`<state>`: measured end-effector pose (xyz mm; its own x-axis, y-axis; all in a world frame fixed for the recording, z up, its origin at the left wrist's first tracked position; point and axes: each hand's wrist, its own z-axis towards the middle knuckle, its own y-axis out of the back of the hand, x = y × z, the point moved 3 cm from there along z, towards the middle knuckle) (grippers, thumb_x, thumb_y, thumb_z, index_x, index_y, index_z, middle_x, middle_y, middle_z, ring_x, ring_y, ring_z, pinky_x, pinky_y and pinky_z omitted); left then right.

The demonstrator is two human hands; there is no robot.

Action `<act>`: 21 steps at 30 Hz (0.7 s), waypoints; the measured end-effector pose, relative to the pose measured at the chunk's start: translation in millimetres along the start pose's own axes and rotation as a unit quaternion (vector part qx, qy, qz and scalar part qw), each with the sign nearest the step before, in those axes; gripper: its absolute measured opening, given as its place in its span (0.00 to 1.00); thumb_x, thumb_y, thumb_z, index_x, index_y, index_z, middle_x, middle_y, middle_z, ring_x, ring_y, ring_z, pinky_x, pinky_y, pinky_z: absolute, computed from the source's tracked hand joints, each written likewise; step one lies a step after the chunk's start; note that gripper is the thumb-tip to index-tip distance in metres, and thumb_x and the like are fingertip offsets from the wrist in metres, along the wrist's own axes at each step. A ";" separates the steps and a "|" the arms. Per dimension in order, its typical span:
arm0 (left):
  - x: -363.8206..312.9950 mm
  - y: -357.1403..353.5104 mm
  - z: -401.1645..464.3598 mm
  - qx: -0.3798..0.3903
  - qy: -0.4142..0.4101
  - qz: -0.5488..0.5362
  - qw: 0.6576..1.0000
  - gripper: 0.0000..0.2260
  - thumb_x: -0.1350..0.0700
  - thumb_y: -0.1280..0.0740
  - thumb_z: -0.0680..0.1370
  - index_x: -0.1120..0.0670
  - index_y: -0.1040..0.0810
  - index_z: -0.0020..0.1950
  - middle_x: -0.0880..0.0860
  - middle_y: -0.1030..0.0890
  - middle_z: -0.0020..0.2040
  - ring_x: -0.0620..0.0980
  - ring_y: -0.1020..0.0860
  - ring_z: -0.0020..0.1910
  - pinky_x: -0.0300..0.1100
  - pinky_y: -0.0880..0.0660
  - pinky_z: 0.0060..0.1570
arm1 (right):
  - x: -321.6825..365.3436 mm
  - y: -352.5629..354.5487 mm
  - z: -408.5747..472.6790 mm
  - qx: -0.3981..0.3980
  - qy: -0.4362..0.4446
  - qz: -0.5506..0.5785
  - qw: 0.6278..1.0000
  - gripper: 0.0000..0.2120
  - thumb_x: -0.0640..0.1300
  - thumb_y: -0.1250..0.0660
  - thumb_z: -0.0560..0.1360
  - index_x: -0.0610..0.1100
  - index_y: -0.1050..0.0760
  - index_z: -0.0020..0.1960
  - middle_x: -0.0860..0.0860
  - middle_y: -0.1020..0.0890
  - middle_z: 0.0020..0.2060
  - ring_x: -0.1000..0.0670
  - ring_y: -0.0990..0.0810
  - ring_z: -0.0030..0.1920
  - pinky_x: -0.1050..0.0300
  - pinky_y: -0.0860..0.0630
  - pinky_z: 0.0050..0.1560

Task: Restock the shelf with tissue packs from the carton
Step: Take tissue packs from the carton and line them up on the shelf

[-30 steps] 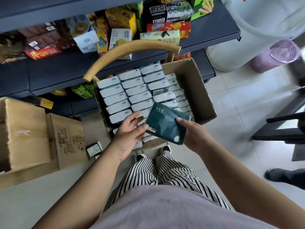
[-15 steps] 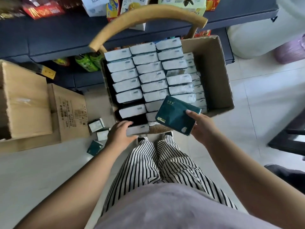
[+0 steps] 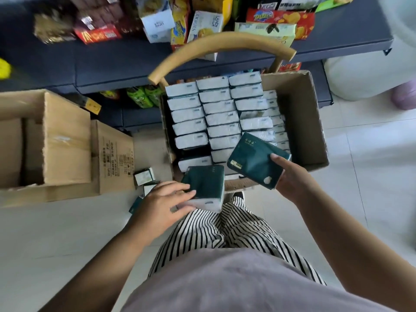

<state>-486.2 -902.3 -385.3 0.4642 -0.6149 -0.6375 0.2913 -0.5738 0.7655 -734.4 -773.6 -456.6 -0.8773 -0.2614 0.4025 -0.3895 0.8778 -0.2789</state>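
Gold writing on the dark green tissue pack [image 3: 256,162] was too small to read. The right hand [image 3: 290,176] pinched that pack over the carton's [image 3: 301,122] near edge, thumb on top. The left hand [image 3: 165,202] gripped a second pack [image 3: 206,184] just outside the near edge, fingers curled over it.

A red snack packet [image 3: 281,22] on the dark shelf [image 3: 112,61] bore a blue oval logo whose letters were too blurred to spell out. A white box [image 3: 206,24] beside it carried upside-down lettering that seemed to read "LANDY". A small white carton [image 3: 158,24] showed a short blue word, unreadable. The brown box [image 3: 116,154] on the floor had black printed lines, and the green tissue pack [image 3: 256,162] in the right hand [image 3: 292,179] gold characters, all too small to read.
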 end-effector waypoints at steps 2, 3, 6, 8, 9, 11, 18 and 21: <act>-11.5 9.8 4.4 -0.054 -0.028 0.004 0.998 0.16 0.50 0.33 0.69 0.59 0.17 0.49 0.54 0.18 0.49 0.45 0.26 0.50 0.28 0.34 0.58 | 7.2 -6.5 -2.7 0.005 0.003 0.006 1.000 0.20 0.41 0.37 0.77 0.37 0.33 0.67 0.38 0.23 0.60 0.40 0.21 0.56 0.52 0.19 0.37; -16.0 12.2 9.5 -0.080 -0.039 0.011 0.996 0.15 0.51 0.33 0.69 0.59 0.17 0.49 0.55 0.19 0.49 0.46 0.26 0.51 0.31 0.32 0.58 | 11.4 -9.2 -3.3 0.003 0.008 0.010 1.000 0.20 0.41 0.36 0.76 0.38 0.33 0.67 0.39 0.22 0.60 0.41 0.21 0.56 0.53 0.19 0.36; -19.5 11.8 31.2 -0.139 -0.048 0.037 0.988 0.15 0.52 0.33 0.70 0.60 0.17 0.50 0.57 0.18 0.49 0.48 0.26 0.51 0.41 0.28 0.56 | 24.5 -14.1 -3.5 -0.004 0.017 0.046 0.999 0.22 0.42 0.35 0.75 0.39 0.33 0.68 0.41 0.21 0.59 0.43 0.20 0.54 0.57 0.20 0.34; -16.3 8.8 49.2 -0.166 -0.039 0.045 0.984 0.15 0.52 0.34 0.71 0.61 0.17 0.49 0.58 0.18 0.48 0.49 0.26 0.51 0.42 0.29 0.55 | 33.2 -15.5 -3.0 -0.016 0.011 0.063 0.998 0.23 0.43 0.34 0.75 0.40 0.34 0.67 0.42 0.21 0.58 0.44 0.19 0.53 0.57 0.20 0.32; -13.2 7.3 58.0 -0.179 -0.036 0.050 0.982 0.15 0.52 0.33 0.71 0.61 0.17 0.49 0.59 0.18 0.48 0.49 0.26 0.50 0.42 0.28 0.54 | 36.4 -16.5 -2.4 -0.020 0.006 0.069 0.997 0.23 0.43 0.33 0.75 0.40 0.33 0.67 0.42 0.20 0.57 0.44 0.19 0.53 0.57 0.20 0.32; -6.1 2.4 75.0 -0.201 -0.039 0.062 0.977 0.14 0.52 0.33 0.71 0.61 0.17 0.48 0.59 0.18 0.47 0.49 0.27 0.50 0.41 0.29 0.54 | 42.0 -17.3 0.0 -0.021 0.005 0.070 0.997 0.22 0.43 0.33 0.75 0.40 0.33 0.67 0.43 0.20 0.57 0.45 0.19 0.53 0.57 0.20 0.34; 24.6 -32.3 103.9 -0.186 -0.001 0.103 0.977 0.11 0.55 0.29 0.68 0.62 0.18 0.41 0.58 0.20 0.39 0.51 0.28 0.44 0.41 0.28 0.45 | 34.6 -12.2 13.4 -0.032 0.005 0.044 0.999 0.20 0.41 0.33 0.75 0.39 0.33 0.64 0.41 0.21 0.58 0.42 0.20 0.55 0.49 0.22 0.43; 28.1 -53.8 109.2 -0.069 0.034 0.137 0.988 0.10 0.58 0.23 0.63 0.61 0.20 0.38 0.58 0.21 0.39 0.59 0.23 0.41 0.44 0.26 0.42 | 22.2 -4.4 19.3 -0.050 -0.016 0.050 0.997 0.20 0.41 0.33 0.74 0.38 0.32 0.64 0.40 0.21 0.58 0.41 0.20 0.55 0.50 0.21 0.39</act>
<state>-580.2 -947.7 -453.9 0.5946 -0.6964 -0.4019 0.2562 -0.3097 0.9157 -757.6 -791.0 -463.2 -0.9192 -0.1821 0.3492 -0.2717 0.9350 -0.2278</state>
